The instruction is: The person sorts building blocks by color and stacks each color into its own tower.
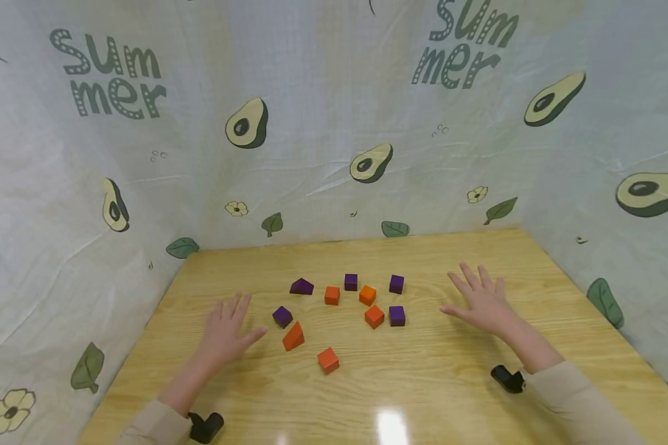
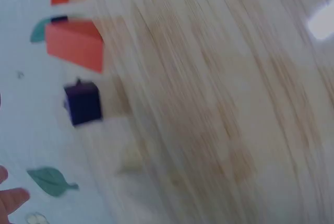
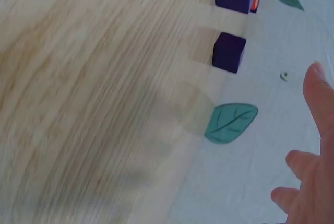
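Note:
My left hand [image 1: 225, 330], fingers spread, hovers over the left side of the table and holds nothing. Nearest to it are a purple cube [image 1: 282, 317] and an orange triangular block [image 1: 293, 337], both also visible in the left wrist view. On the right, my right hand [image 1: 485, 304] has its fingers extended and apart, with nothing in it. Two purple cubes [image 1: 397, 284] [image 1: 397, 316] lie closest to that hand. Between the hands are orange cubes [image 1: 332, 295] [image 1: 367, 295] [image 1: 375, 316], another purple cube [image 1: 351, 282] and a purple triangular block [image 1: 302, 287]. One orange cube [image 1: 328, 360] lies nearer the front.
The blocks lie on a light wooden table [image 1: 445, 395]. A white cloth [image 1: 312, 204] printed with avocados, leaves and lettering rises behind it and along both sides. Each wrist wears a black camera mount [image 1: 206, 428]. Light glares off the table's front.

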Demonstrator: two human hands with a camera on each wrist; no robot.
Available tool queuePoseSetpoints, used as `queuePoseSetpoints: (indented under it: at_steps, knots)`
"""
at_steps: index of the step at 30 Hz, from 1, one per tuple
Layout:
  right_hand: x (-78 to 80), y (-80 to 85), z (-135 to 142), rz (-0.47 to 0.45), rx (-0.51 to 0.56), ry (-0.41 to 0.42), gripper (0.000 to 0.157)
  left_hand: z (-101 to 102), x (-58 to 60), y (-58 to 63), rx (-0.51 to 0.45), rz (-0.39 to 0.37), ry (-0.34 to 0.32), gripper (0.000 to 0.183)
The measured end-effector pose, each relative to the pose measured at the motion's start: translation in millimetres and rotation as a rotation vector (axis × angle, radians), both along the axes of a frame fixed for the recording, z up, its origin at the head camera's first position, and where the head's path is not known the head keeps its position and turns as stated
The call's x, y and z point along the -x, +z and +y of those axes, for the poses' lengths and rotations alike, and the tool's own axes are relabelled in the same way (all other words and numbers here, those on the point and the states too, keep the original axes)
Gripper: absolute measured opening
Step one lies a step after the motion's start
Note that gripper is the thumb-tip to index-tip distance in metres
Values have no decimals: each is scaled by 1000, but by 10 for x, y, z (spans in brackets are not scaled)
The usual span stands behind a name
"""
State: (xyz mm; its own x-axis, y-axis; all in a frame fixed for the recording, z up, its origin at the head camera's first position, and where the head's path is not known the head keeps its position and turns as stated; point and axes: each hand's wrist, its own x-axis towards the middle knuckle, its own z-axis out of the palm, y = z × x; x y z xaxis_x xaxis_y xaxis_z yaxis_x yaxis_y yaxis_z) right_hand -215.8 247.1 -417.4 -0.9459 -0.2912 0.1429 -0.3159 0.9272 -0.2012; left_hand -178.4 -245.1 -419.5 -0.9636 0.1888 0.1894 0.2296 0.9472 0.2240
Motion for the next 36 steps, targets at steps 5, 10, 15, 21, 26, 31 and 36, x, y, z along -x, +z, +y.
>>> queuePoseSetpoints:
  at_steps: [5, 10, 15, 21, 26, 31, 36]
  knots:
    - [-34, -14, -208, 50, 58, 59, 77, 296, -123, 79, -120, -8, -70, 74]
    - [-126, -21, -488, 84, 139, 136, 69, 631, -265, 124, -163, 22, -134, 66]
    - [-231, -23, -825, 75, 204, 190, 61, 860, -384, 81, -204, -28, -184, 58]
    - [-335, -25, -1192, -99, 317, 342, 50, 1035, -424, -16, -200, -198, -200, 57]
    - [-363, -78, -1472, -280, 398, 481, 43, 1101, -424, -65, -184, -226, -167, 56]
    - [-356, -178, -1720, -426, 469, 550, 41, 1109, -409, -102, -158, -232, -143, 53]
    - [-331, -284, -1883, -472, 498, 557, 36, 1118, -412, -154, -167, -240, -137, 47]
